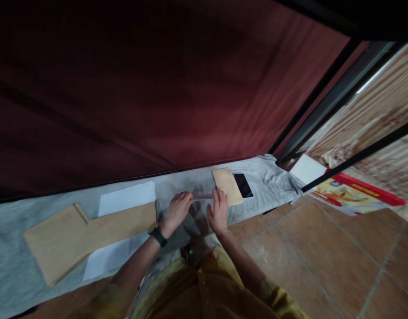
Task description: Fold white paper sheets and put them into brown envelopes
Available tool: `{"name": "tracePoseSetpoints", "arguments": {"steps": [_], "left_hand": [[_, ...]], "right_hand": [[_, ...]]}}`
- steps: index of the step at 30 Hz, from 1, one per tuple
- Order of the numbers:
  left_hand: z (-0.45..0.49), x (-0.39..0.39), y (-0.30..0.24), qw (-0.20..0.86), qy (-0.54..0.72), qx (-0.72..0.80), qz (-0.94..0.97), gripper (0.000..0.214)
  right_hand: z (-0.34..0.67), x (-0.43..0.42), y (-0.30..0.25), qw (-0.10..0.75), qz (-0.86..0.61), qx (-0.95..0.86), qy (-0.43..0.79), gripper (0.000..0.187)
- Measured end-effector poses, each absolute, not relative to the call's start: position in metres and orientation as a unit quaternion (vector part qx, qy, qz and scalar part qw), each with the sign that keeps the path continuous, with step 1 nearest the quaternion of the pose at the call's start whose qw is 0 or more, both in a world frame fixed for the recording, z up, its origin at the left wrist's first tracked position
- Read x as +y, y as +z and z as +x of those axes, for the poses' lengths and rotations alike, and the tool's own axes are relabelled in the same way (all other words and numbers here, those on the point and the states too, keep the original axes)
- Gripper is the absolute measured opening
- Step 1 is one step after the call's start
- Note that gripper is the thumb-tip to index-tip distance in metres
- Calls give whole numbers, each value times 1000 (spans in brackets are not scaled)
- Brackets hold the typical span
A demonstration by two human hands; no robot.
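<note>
My left hand (178,209), with a dark band on its wrist, is closed around one end of a thin, straight, pale strip (202,197); its exact kind is not clear. The strip's other end meets the fingers of my right hand (219,213). Those fingers are stretched out, with the thumb apart from them. Just beyond them lies a small brown envelope (229,184), and the right fingertips reach its left edge. A dark-screened phone (244,185) lies against the envelope's right side.
Brown envelopes (66,237) overlap white paper sheets (127,198) on the left of the grey cloth (11,257). A dark red fabric panel (190,110) rises behind. Black frame bars (343,167) and a printed box (353,195) stand at right, above the tiled floor (310,261).
</note>
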State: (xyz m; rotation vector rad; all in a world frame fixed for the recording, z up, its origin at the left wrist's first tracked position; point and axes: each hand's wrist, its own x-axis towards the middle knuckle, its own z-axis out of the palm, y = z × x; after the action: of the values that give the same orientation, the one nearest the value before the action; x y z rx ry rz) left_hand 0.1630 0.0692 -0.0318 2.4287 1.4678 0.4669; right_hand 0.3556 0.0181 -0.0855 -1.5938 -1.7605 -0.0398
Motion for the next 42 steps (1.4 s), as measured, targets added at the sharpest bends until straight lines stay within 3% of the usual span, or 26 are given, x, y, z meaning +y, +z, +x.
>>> {"name": "tracePoseSetpoints", "arguments": {"steps": [6, 13, 17, 20, 28, 32, 42], "left_hand": [[162, 27, -73, 78, 146, 449, 878, 32], [152, 0, -107, 116, 111, 444, 882, 39], [151, -1, -107, 140, 98, 436, 884, 56], [150, 2, -109, 147, 87, 416, 893, 67], [144, -5, -117, 126, 99, 454, 877, 56], [147, -5, -118, 126, 97, 494, 854, 61], [148, -2, -118, 97, 70, 518, 847, 70]], "right_hand": [[368, 3, -82, 250, -573, -779, 48, 46], [371, -35, -119, 257, -559, -775, 142, 46], [361, -16, -110, 246, -574, -767, 150, 49], [343, 4, -105, 216, -580, -773, 141, 43], [323, 9, -128, 179, -586, -789, 58, 47], [326, 4, -134, 166, -605, -778, 37, 49], [334, -11, -147, 189, -639, -745, -17, 62]]}}
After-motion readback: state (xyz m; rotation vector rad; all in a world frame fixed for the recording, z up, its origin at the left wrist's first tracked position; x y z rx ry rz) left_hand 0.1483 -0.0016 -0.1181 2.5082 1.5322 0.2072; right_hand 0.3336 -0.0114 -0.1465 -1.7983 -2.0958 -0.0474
